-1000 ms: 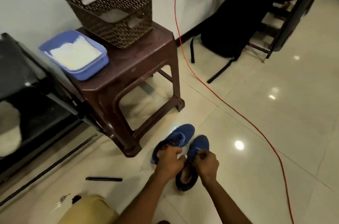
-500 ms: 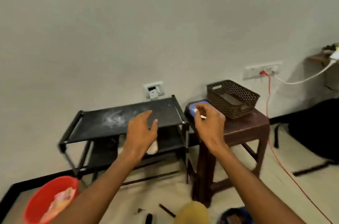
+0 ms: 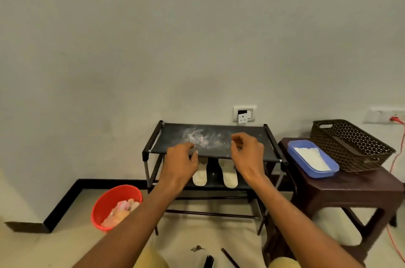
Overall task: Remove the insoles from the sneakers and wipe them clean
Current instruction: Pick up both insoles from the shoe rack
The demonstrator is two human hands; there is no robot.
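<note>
Two white insoles lie side by side on the middle shelf of a black shoe rack point(image 3: 153, 142), the left insole point(image 3: 199, 177) and the right insole point(image 3: 230, 176), with their far ends hidden behind my hands. My left hand point(image 3: 180, 162) hovers at the rack's front bar, fingers loosely bent, holding nothing. My right hand point(image 3: 247, 153) is level with it to the right, fingers curled and apart, also holding nothing that I can see. The rack's top shelf point(image 3: 210, 136) carries a whitish dusty smear. The sneakers are out of view.
A red bucket point(image 3: 105, 204) with a pinkish cloth point(image 3: 121, 210) stands on the floor to the left of the rack. To the right, a brown stool point(image 3: 350, 186) bears a blue tray of white powder point(image 3: 311, 158) and a brown basket point(image 3: 350, 145). A red cable point(image 3: 396, 158) hangs at the far right.
The view swung up from the blue sneakers on the floor to the rack. Both hands left the sneakers and rose in front of the rack's top shelf.
</note>
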